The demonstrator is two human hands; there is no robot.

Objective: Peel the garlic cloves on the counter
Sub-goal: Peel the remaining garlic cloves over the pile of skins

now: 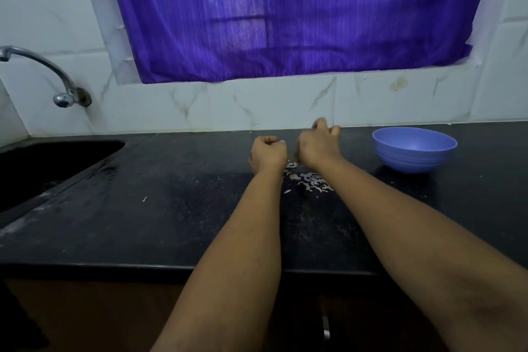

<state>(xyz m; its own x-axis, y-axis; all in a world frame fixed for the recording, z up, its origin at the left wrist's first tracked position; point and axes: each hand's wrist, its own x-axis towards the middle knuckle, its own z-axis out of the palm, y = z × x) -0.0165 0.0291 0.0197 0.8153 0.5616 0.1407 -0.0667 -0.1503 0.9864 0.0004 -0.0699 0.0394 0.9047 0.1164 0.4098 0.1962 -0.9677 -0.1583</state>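
Note:
Both my forearms reach out over the black counter (171, 223). My left hand (268, 153) is curled tight, back of the hand up, and a small pale tip of a garlic clove (282, 141) shows at its fingers. My right hand (318, 146) is just to its right, blurred by motion, with fingers lifted toward the wall; what it holds is hidden. A heap of pale and purplish garlic skins (310, 180) lies on the counter under and between the wrists. No other cloves show.
An empty blue bowl (383, 148) stands to the right of my right hand near the wall. A black sink (43, 163) is sunk into the counter at the left, below a metal tap (65, 88). A purple curtain (285, 14) hangs behind.

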